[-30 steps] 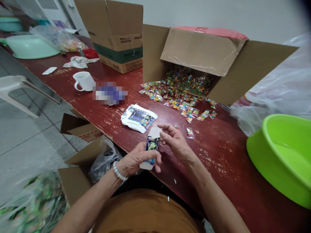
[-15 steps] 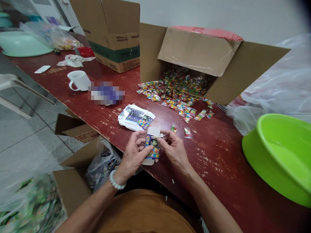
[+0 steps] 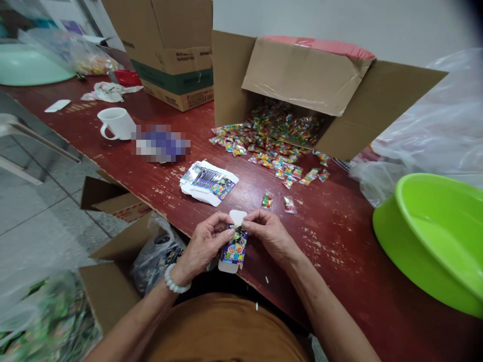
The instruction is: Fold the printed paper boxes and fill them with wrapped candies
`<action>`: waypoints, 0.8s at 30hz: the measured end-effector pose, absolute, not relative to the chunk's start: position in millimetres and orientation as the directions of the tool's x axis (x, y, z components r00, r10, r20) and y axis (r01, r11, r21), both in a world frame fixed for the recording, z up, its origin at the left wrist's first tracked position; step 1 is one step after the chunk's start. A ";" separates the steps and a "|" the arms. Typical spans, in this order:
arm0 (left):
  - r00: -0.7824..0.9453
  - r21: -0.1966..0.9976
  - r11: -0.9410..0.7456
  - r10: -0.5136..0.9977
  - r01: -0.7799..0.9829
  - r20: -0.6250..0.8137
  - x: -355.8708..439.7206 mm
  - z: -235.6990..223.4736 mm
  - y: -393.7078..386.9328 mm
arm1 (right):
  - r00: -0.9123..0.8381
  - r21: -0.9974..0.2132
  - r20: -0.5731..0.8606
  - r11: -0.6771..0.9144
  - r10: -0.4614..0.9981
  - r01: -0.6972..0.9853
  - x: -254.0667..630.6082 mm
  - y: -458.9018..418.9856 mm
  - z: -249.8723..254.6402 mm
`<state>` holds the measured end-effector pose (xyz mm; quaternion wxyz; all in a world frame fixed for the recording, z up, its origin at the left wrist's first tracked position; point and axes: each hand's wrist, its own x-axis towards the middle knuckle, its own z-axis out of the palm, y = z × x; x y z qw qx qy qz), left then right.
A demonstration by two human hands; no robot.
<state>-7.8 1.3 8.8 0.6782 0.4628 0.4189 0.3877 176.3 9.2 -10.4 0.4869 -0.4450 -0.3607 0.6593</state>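
Note:
Between my two hands is a small printed candy box, purple with bright fruit pictures, its white end flaps sticking out at top and bottom. My left hand pinches its upper left side, thumb on the printed face. The fingers of my right hand are closed on its upper right edge beside the top flap. Just beyond lies a fanned stack of flat printed boxes. Two wrapped candy packets, a green and red one and a mostly red one, rest near my right hand.
A cardboard carton on its side spills many candy packets onto the red table. A green basin stands at right, a white mug at left. Below the table edge are an open carton and green wrappers.
The small box has moved slightly down, towards me, and shows more of its printed front. My right hand has shifted left to its upper edge, and the view has shifted slightly.

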 end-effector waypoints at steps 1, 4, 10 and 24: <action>0.366 0.953 0.272 0.907 -0.135 -0.207 -8.3 8.2 1.4 | -0.160 -0.890 -0.262 -0.303 0.952 -0.341 177.7 10.6 -9.2; 0.387 0.962 0.249 0.903 -0.115 -0.188 -9.4 6.2 1.4 | -0.205 -0.896 -0.260 -0.315 0.944 -0.314 178.7 11.6 -5.3; 0.345 0.893 0.370 0.898 -0.257 -0.273 -4.6 6.4 -2.6 | -0.033 -0.969 -0.061 -0.067 0.998 -0.239 171.9 2.9 -4.8; 0.367 0.867 0.476 0.840 -0.147 -0.399 8.4 1.9 -2.3 | -0.238 -0.973 -0.098 -0.143 0.966 -0.180 164.2 7.6 5.9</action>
